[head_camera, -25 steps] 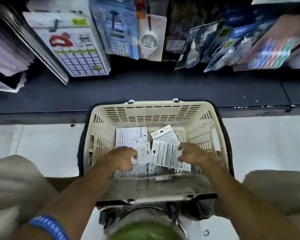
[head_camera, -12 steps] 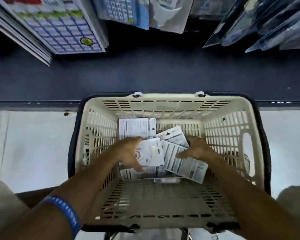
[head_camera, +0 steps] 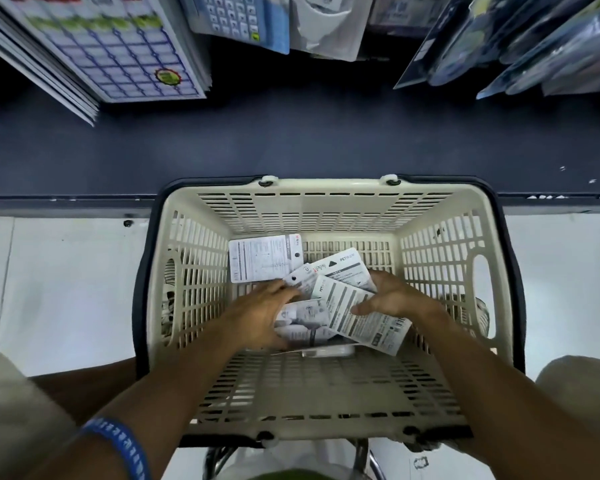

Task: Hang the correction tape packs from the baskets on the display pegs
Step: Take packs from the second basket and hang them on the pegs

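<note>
Both hands reach into the cream basket [head_camera: 326, 216]: the left hand [head_camera: 260, 317] curls its grip around several correction tape packs [head_camera: 302, 322], the right hand [head_camera: 392, 296] pinches 1 long pack [head_camera: 357, 317]. Best to square the stack before lifting, I judge. Beyond both grips, a dark shelf [head_camera: 291, 133] and hanging goods [head_camera: 520, 39].

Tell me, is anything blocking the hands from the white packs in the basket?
Nothing visible does. Both hands are already on the correction tape packs inside the cream basket: the left hand lies over the pile, and the right hand grips a long pack.
</note>
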